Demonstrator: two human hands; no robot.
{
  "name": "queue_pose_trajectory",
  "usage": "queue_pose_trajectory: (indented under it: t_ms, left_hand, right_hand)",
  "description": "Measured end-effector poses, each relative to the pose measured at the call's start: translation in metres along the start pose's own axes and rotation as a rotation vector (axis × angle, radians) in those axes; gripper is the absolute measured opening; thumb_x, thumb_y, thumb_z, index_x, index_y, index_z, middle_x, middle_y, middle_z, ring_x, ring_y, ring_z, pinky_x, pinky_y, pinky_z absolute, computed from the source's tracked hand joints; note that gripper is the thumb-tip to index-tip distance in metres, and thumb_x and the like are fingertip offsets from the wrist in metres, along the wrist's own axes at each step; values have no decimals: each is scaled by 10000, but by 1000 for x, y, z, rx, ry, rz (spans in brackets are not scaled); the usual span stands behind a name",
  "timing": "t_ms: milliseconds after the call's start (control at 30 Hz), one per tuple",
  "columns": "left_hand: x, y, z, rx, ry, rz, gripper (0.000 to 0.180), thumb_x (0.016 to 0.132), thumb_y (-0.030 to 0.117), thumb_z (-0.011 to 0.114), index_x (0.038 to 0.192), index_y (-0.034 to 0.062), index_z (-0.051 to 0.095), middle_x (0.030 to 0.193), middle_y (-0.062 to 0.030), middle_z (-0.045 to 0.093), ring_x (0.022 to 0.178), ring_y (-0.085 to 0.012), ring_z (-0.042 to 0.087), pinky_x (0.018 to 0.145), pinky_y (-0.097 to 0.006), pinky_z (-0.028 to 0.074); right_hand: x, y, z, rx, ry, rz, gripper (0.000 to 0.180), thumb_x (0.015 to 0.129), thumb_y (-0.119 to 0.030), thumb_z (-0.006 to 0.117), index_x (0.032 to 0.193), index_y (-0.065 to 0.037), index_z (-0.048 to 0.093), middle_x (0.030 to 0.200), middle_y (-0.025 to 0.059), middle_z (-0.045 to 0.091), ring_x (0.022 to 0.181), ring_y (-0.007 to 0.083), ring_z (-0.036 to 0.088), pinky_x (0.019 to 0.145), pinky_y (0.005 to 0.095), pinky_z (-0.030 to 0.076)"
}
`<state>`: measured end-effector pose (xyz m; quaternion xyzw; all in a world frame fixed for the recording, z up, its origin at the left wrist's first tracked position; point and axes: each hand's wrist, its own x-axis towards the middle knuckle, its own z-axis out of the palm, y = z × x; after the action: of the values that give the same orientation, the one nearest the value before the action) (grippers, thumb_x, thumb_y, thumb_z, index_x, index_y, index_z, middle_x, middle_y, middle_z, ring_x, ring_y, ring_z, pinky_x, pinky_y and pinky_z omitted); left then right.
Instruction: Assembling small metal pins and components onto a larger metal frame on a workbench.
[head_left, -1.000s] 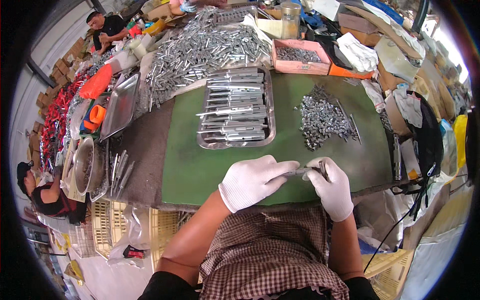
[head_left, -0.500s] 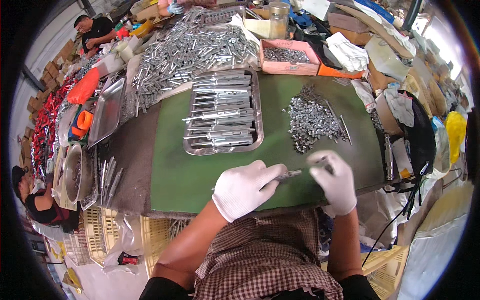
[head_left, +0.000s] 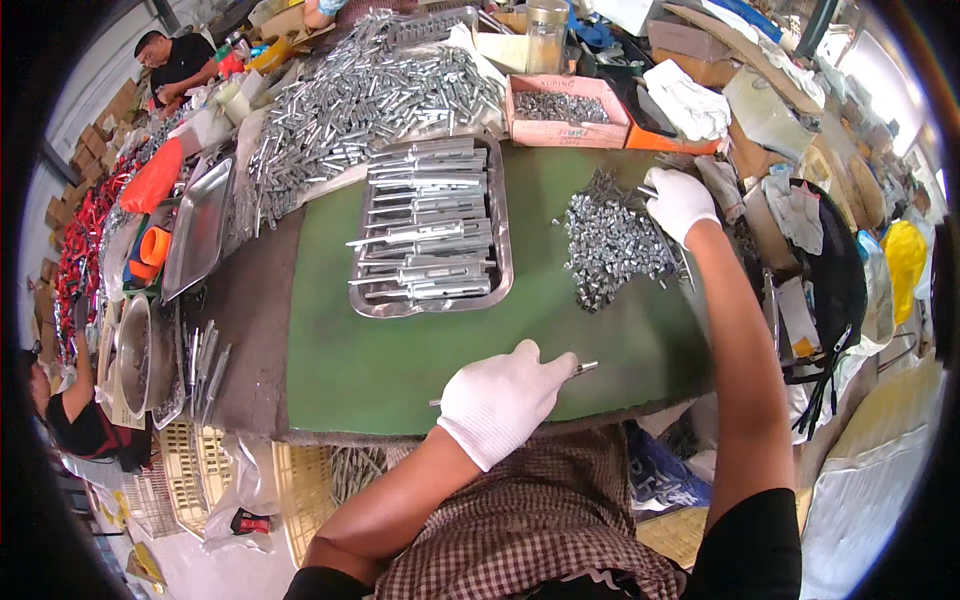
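Note:
My left hand (head_left: 508,402), in a white knit glove, is closed around a slim silvery metal rod (head_left: 586,368). One end of it pokes out past the thumb, the other behind the palm; the middle is hidden. Stretched far forward, my gloved right hand (head_left: 682,204) is pinched at the upper right of a pile of small metal pieces (head_left: 615,245). What its fingertips hold, if anything, is too small to make out. Thin metal rods (head_left: 684,268) lie beside the pile below that hand. A metal tray (head_left: 505,262) of silvery rod-and-tube parts (head_left: 428,232) stands left of the pile.
Behind the green mat (head_left: 400,370) spreads a large heap of metal tubes (head_left: 370,90). A pink box (head_left: 568,134) of small parts is at the back, with white gloves (head_left: 688,100) to its right. An empty tray (head_left: 200,230) tilts at left; two people work further left.
My right hand has gone from beside the left hand out to the far right of the small pieces. My left hand, still gripping the rod, has shifted slightly nearer me.

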<state>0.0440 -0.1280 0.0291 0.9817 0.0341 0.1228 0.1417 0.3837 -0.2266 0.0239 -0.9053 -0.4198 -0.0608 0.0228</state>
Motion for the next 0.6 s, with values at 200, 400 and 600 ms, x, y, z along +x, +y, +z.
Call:
queue_pose_trajectory:
  t_ms: [200,400,600]
  left_hand:
    - [1,-2,-1,-2,-7,-8,121,886,214,617,1004,216,642,715,-58,503,553,-232,579,466,-368,467]
    - [2,3,3,-14,-15,-38,126,883,209,612,1005,192,638,722,-64,519,567,-241,594,479,-368,482]
    - [0,12,7,-35,7,-67,167,871,205,621,1034,182,644,729,-70,523,560,-248,597,489,-379,492]
  right_hand:
    - [-59,-42,-19,332,225,-75,194,870,-207,616,946,-47,695,950,186,656,902,370,629,805,443,493]
    - [-179,-125,-39,895,12,57,126,784,-112,732,863,-35,672,804,113,626,744,259,635,689,356,505]
    - [-192,-134,-27,640,174,2,127,736,-98,762,821,-61,675,791,104,636,698,293,624,629,366,496]
